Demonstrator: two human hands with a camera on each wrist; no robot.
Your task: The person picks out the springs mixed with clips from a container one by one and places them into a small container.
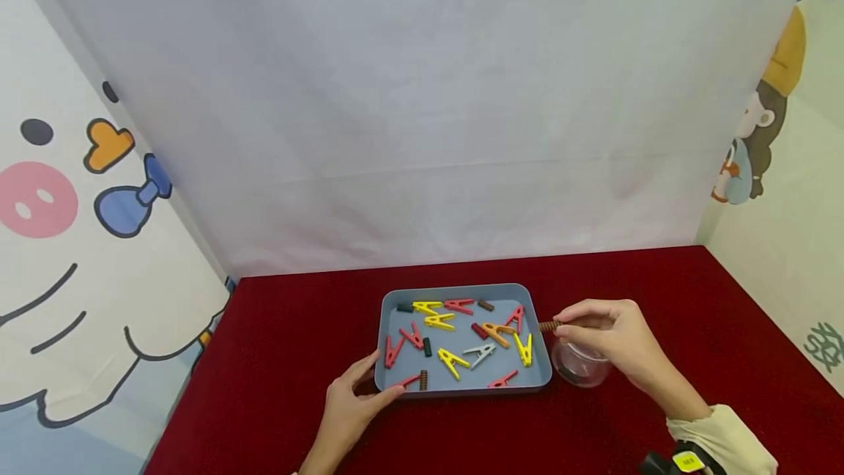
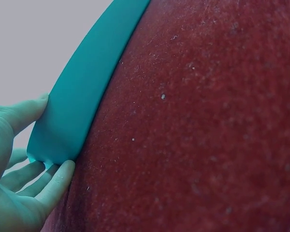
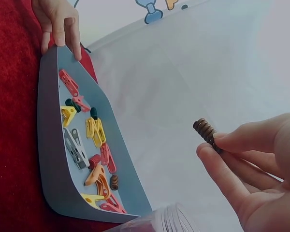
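Note:
Between thumb and fingertips, my right hand (image 1: 609, 328) pinches a brown coil spring (image 3: 206, 132). It is held up beside the tray's right edge, over a clear round jar (image 1: 580, 366) with something dark inside. My left hand (image 1: 349, 405) grips the front left corner of a blue-grey tray (image 1: 455, 391), its thumb on the front wall and its fingers around the side. In the tray lie several plastic clips, among them a grey clip (image 1: 480, 352), an orange clip (image 1: 496, 333) and a yellow clip (image 1: 452, 363). Scattered among them are springs, including a dark green spring (image 1: 427, 347) and a red spring (image 1: 479, 330).
A dark red cloth (image 1: 297, 343) covers the table under the tray and jar. Behind it hangs a white curtain (image 1: 448, 116). Printed panels with cartoon figures stand at the left (image 1: 66, 299) and right (image 1: 785, 255).

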